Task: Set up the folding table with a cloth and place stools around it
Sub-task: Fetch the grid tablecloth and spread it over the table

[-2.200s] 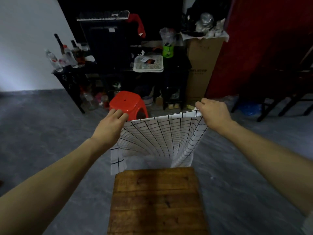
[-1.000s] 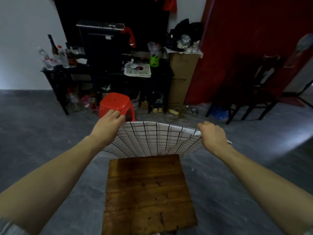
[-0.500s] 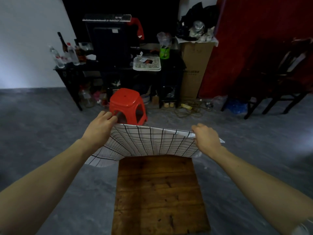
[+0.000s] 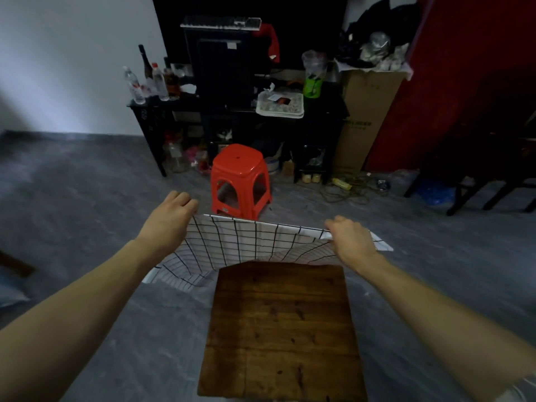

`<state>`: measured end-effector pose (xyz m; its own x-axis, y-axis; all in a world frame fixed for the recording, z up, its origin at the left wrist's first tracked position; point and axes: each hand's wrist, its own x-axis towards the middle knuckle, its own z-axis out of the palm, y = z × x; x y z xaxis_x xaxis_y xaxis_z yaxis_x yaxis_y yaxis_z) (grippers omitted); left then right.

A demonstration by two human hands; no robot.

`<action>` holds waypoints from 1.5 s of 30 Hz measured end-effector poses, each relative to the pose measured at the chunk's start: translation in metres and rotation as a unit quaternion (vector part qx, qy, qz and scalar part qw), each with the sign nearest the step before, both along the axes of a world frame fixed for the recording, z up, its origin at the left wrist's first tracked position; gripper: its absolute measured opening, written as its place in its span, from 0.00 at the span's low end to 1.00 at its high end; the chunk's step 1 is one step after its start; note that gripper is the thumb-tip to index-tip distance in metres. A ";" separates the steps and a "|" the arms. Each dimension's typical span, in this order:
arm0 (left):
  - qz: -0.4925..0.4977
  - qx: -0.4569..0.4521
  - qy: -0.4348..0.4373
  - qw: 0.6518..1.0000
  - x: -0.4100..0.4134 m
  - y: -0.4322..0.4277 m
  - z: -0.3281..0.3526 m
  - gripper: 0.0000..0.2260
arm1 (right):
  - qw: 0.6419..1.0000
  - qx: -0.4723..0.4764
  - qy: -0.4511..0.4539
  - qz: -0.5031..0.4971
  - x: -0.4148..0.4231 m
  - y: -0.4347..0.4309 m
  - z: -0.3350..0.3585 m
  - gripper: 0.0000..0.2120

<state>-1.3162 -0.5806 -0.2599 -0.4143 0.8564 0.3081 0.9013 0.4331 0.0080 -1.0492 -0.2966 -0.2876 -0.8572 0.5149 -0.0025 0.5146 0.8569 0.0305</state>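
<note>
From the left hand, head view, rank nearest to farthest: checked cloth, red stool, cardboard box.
1. checked cloth: gripped by the left hand.
2. red stool: just beyond, on the floor.
3. cardboard box: far right, at the back.

We count two hands, the left hand (image 4: 168,224) and the right hand (image 4: 352,240), one checked cloth (image 4: 246,242), one wooden tabletop (image 4: 281,329) and one red plastic stool (image 4: 237,161). Behind them we count one cardboard box (image 4: 367,117), one white tray (image 4: 280,110), one keyboard (image 4: 220,21) and at least two clear plastic bottles (image 4: 159,82).
</note>
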 end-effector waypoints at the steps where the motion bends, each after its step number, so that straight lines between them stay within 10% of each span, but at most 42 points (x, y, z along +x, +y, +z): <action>1: -0.005 -0.002 -0.003 1.000 0.006 0.004 -0.003 0.16 | 1.000 0.006 -0.002 -0.004 0.008 0.003 0.002 0.08; 45: -0.072 -0.019 -0.094 0.993 0.202 -0.142 -0.133 0.18 | 0.997 -0.049 -0.047 -0.028 0.218 -0.127 -0.097 0.14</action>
